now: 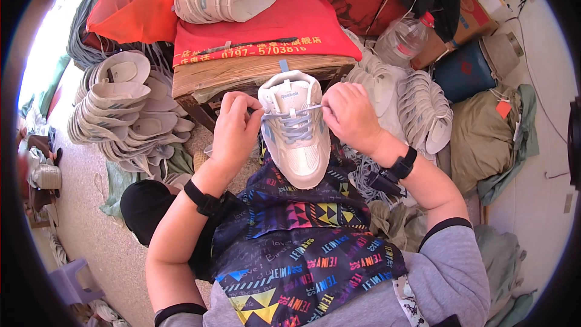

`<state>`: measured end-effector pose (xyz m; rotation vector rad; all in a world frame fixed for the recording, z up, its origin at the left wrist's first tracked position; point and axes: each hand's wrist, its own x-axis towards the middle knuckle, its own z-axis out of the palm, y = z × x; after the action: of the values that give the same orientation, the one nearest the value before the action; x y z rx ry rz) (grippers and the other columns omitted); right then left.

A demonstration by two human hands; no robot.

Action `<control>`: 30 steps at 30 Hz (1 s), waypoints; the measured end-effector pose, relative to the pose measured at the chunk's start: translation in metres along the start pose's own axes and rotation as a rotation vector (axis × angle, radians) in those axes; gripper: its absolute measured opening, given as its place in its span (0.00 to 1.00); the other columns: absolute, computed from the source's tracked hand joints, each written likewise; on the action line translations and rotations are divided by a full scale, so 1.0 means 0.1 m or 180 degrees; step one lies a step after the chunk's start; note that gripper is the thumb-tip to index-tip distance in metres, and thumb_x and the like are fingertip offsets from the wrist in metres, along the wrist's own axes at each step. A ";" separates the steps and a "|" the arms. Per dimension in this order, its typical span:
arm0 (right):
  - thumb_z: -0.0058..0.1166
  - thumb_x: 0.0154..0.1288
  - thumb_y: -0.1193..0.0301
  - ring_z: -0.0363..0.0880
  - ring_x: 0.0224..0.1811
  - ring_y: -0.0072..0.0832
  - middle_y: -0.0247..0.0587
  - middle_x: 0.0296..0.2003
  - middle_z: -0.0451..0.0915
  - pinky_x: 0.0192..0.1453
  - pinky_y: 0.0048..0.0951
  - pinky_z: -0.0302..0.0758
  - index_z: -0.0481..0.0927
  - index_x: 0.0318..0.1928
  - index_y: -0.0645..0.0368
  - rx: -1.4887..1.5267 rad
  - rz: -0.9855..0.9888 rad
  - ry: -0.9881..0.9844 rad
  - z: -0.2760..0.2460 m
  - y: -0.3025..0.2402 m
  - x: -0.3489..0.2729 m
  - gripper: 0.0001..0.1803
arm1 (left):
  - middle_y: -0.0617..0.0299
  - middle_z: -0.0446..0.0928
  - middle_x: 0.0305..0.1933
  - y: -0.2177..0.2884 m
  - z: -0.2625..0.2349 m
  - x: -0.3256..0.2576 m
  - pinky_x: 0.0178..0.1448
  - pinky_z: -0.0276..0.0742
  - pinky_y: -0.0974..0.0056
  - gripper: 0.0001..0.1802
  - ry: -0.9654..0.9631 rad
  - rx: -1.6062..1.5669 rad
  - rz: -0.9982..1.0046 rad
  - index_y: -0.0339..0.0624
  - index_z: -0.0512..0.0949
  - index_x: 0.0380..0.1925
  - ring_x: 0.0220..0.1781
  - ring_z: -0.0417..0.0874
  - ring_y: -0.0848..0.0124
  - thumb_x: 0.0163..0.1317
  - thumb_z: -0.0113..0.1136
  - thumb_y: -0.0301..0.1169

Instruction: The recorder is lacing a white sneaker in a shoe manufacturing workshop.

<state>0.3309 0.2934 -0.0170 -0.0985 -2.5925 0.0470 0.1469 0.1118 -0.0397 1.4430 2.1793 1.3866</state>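
Head view: A white mesh-and-leather sneaker with pale blue trim is rested toe-down on a dark patterned apron across the lap, directly between the two hands. The fingers of the left hand are pinched together on one end of the pale blue lace. The fingers of the right hand are clamped on the other end. The lace is stretched taut between the fingertips, across the upper eyelets. Beyond the fingers, a worn wooden bench is covered by a red cloth. Stacked white shoe uppers are piled left of the left fingers.
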 end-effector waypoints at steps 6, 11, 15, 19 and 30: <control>0.53 0.65 0.71 0.79 0.30 0.40 0.42 0.31 0.77 0.35 0.33 0.75 0.71 0.42 0.60 0.2948 0.1794 -0.0526 0.01 -0.19 0.28 0.09 | 0.52 0.77 0.47 0.14 0.03 0.14 0.44 0.78 0.54 0.13 -0.0484 -0.0138 0.0930 0.40 0.74 0.44 0.43 0.82 0.54 0.59 0.58 0.24; 0.54 0.68 0.66 0.79 0.30 0.41 0.42 0.33 0.79 0.35 0.33 0.77 0.72 0.46 0.58 0.0633 0.0127 -0.0473 0.04 -0.05 0.34 0.12 | 0.56 0.76 0.40 0.02 -0.07 0.17 0.46 0.74 0.56 0.06 -0.0534 0.1055 0.1339 0.39 0.74 0.37 0.42 0.78 0.55 0.60 0.58 0.25; 0.55 0.67 0.62 0.79 0.34 0.41 0.40 0.34 0.77 0.36 0.36 0.75 0.77 0.40 0.55 0.0786 0.0619 -0.0872 -0.05 0.09 0.30 0.10 | 0.60 0.72 0.36 -0.10 -0.13 0.18 0.45 0.72 0.56 0.08 -0.0470 0.0857 0.1346 0.44 0.76 0.32 0.41 0.77 0.60 0.57 0.63 0.33; 0.58 0.63 0.63 0.77 0.38 0.35 0.40 0.37 0.72 0.40 0.34 0.73 0.80 0.35 0.55 0.1345 0.0690 -0.1651 -0.11 0.07 0.34 0.09 | 0.58 0.70 0.38 0.01 -0.10 0.15 0.43 0.70 0.60 0.10 -0.0884 0.0792 0.0873 0.42 0.79 0.32 0.39 0.75 0.59 0.54 0.67 0.34; 0.60 0.61 0.72 0.72 0.41 0.22 0.33 0.39 0.70 0.46 0.26 0.71 0.81 0.37 0.59 0.2600 0.1428 -0.1030 0.12 0.07 0.29 0.06 | 0.69 0.79 0.39 -0.12 0.05 0.17 0.40 0.66 0.74 0.11 -0.0456 -0.3251 -0.1680 0.42 0.82 0.39 0.31 0.67 0.82 0.70 0.56 0.36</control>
<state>0.3007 0.3026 -0.0123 -0.3868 -2.5867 1.3496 0.1338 0.1279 -0.0460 0.5155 1.2303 1.6832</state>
